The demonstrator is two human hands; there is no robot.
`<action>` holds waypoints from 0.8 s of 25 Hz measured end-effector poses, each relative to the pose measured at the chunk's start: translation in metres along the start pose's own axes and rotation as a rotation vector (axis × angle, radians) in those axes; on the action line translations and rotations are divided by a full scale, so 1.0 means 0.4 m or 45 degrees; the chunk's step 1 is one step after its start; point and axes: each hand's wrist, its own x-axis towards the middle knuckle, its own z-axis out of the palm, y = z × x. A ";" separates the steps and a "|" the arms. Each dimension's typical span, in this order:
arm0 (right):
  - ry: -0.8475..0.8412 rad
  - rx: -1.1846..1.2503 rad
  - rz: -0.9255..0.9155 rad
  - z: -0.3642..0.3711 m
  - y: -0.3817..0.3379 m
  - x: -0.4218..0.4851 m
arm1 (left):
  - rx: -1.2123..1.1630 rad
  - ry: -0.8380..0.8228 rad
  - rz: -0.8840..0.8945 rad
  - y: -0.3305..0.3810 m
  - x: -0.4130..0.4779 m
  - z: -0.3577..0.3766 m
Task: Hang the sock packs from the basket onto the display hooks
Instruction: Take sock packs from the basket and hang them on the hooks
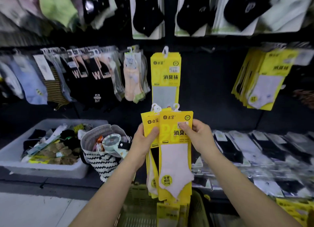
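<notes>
A person sorts a fanned bunch of yellow sock packs (175, 152) directly above an olive-green plastic basket (136, 208), where more yellow packs stand on end at the bottom of the view. The left hand (144, 140) is closed around the rear packs of the bunch, thumb pressed flat on their face, while the right hand (197, 135) pinches the front pack by its upper right edge, thumb on the card, as if peeling it away from the others. The step in hand appears to be singling out one pack; the next move calls for lifting its white plastic hanger (176, 107) and threading it over a hook. Just above the bunch, a matching yellow pack (165, 74) already hangs from the display wall. Well to the right of the bunch hangs another cluster of yellow packs (261, 84).
</notes>
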 end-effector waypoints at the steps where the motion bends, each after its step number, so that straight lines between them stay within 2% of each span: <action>1: 0.051 0.042 0.004 -0.002 -0.022 0.024 | 0.018 0.011 0.049 0.026 0.024 0.004; 8: 0.215 0.042 -0.044 0.022 -0.162 0.207 | 0.099 0.212 0.276 0.177 0.151 -0.048; 12: 0.261 -0.089 -0.084 0.063 -0.215 0.290 | 0.165 0.354 0.357 0.226 0.178 -0.119; 20: 0.284 -0.205 -0.112 0.125 -0.208 0.344 | 0.166 0.374 0.385 0.260 0.165 -0.181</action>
